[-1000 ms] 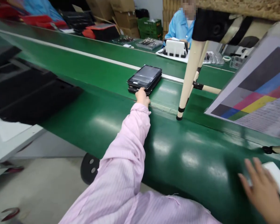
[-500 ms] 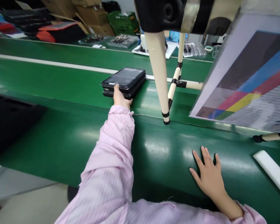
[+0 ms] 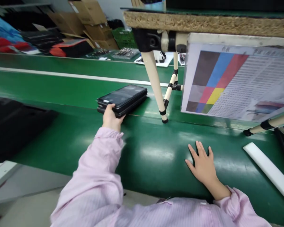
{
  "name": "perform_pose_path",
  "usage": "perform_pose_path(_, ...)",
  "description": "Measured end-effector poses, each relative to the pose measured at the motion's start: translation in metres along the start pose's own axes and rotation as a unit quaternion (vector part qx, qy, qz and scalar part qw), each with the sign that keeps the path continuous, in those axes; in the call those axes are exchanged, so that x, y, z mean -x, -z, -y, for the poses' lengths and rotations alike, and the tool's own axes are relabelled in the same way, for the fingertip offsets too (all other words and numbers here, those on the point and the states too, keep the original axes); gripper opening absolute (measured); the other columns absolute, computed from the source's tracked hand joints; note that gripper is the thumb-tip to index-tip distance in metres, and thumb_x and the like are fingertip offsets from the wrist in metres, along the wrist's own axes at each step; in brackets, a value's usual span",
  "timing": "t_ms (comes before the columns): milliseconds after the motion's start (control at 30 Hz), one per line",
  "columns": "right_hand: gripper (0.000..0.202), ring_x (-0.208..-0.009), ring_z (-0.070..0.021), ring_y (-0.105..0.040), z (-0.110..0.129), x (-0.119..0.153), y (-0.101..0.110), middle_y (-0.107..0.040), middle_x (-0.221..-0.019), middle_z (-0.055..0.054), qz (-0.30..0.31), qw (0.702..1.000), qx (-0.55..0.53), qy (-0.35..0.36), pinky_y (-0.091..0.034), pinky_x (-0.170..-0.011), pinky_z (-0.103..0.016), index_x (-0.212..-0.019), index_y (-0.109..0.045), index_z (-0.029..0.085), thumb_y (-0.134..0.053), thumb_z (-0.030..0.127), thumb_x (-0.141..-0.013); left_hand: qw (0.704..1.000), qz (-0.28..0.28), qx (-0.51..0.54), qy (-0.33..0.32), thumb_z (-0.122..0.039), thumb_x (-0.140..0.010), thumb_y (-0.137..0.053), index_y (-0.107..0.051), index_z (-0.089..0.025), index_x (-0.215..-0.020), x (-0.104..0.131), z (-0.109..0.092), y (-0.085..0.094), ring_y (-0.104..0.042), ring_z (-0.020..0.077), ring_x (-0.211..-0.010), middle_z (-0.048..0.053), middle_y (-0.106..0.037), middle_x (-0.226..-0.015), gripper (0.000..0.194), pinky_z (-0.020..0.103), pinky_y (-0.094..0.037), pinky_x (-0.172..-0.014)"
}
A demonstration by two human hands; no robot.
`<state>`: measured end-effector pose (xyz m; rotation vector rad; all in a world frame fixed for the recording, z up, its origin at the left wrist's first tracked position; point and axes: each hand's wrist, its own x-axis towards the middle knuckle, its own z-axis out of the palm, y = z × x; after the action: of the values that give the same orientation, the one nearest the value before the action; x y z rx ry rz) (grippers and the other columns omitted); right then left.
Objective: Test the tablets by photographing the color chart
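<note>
My left hand (image 3: 112, 119) grips the near corner of a stack of black tablets (image 3: 123, 98), thumb on top and fingers beneath. The topmost tablet has a dark screen with a small white label at its near edge. The stack is tilted slightly over the seam of the green work surface (image 3: 153, 138); whether it touches the surface I cannot tell. My right hand (image 3: 203, 164) lies flat on the green surface with its fingers spread, holding nothing. Right of that hand lies a long white bar (image 3: 267, 170).
A stand with cream pipe legs (image 3: 153, 82) and a chipboard top (image 3: 203, 23) rises ahead, with a colour chart sheet (image 3: 210, 82) hanging from it. Dark fabric-like items (image 3: 16, 126) lie at left. Cardboard boxes (image 3: 90, 12) and a green crate (image 3: 124, 37) stand behind.
My left hand has drawn the tablet stack nearer and slightly left. The view has shifted, showing more of the stand's top and chart. My right hand stays flat on the surface.
</note>
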<state>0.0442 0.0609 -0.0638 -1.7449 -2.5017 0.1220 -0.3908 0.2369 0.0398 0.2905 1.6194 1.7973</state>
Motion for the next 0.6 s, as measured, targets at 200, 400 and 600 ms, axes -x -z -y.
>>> perform_pose_path(200,0.062,-0.164,-0.0353,-0.032,0.002,-0.004,0.007,-0.031,-0.175,-0.022,0.015,1.000,-0.006,-0.009,-0.021,-0.126,-0.072,-0.164,-0.046,0.028,-0.051,0.051,-0.107,0.989,-0.109,0.066,0.070,-0.017,-0.096,-0.059,-0.062,-0.020,-0.099,0.108,0.018,0.081,-0.072,0.0187,-0.105,0.001,-0.071,-0.094,0.006,0.039,-0.063,-0.096)
perform_pose_path(400,0.061,-0.163,-0.0369,-0.032,-0.003,-0.004,0.010,-0.032,-0.174,-0.023,0.008,0.999,-0.051,0.002,-0.018,-0.127,-0.074,-0.162,-0.049,0.023,-0.050,0.049,-0.107,0.983,-0.118,0.109,0.094,-0.014,-0.090,-0.062,-0.066,-0.023,-0.097,0.227,0.062,0.127,-0.074,0.0164,-0.092,-0.002,-0.074,-0.090,0.012,0.030,-0.065,-0.083)
perform_pose_path(600,0.073,-0.163,-0.0315,-0.034,-0.008,-0.005,0.001,-0.042,-0.171,-0.019,-0.077,0.908,-0.407,-0.069,-0.021,-0.135,-0.058,-0.157,-0.053,0.016,-0.055,0.059,-0.098,0.980,-0.065,0.113,0.148,-0.025,-0.081,-0.077,-0.059,-0.025,-0.096,0.335,0.146,0.137,-0.074,0.0155,-0.089,-0.002,-0.075,-0.100,0.024,0.031,-0.063,-0.083)
